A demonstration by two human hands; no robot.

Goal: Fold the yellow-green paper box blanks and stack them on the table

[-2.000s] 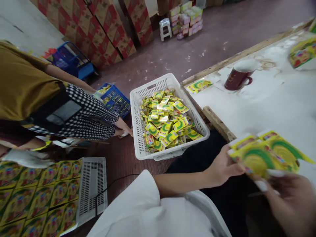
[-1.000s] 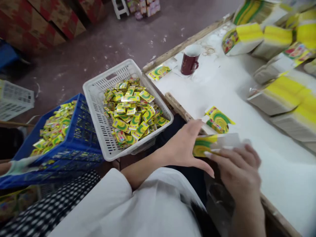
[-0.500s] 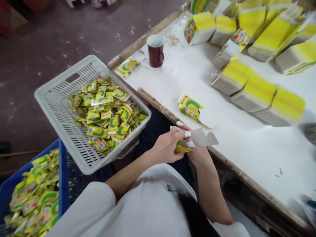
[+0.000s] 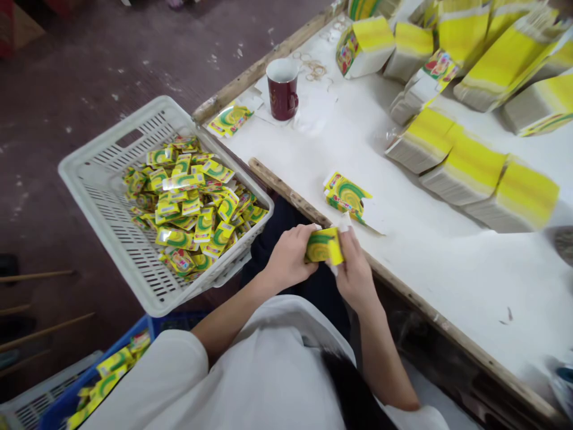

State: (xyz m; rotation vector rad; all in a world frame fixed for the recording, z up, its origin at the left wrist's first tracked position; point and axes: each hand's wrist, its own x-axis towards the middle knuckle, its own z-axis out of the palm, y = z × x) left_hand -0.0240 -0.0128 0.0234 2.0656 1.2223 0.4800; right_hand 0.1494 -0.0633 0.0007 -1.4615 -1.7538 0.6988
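Observation:
A small yellow and green printed carton [image 4: 319,246] is held between my two hands in front of my body, just off the table edge. My left hand [image 4: 290,257] wraps round its left end, fingers closed. My right hand [image 4: 356,269] grips the right end, with white coverings on some fingertips. On the table just beyond lies a small pile of flat yellow carton blanks [image 4: 345,194]. To my left, a white plastic basket [image 4: 107,173] holds many folded yellow cartons [image 4: 206,230].
Stacks of yellow carton blanks [image 4: 465,170] stand on the white table [image 4: 430,286]. A maroon mug [image 4: 283,95], rubber bands [image 4: 316,70] and another flat carton [image 4: 230,120] sit near its far left edge. A blue crate [image 4: 150,328] with cartons is at lower left.
The grey-backed flap that stuck out to the right no longer shows. The carton now has its yellow and green printed face visible, and my right hand has moved to its right end.

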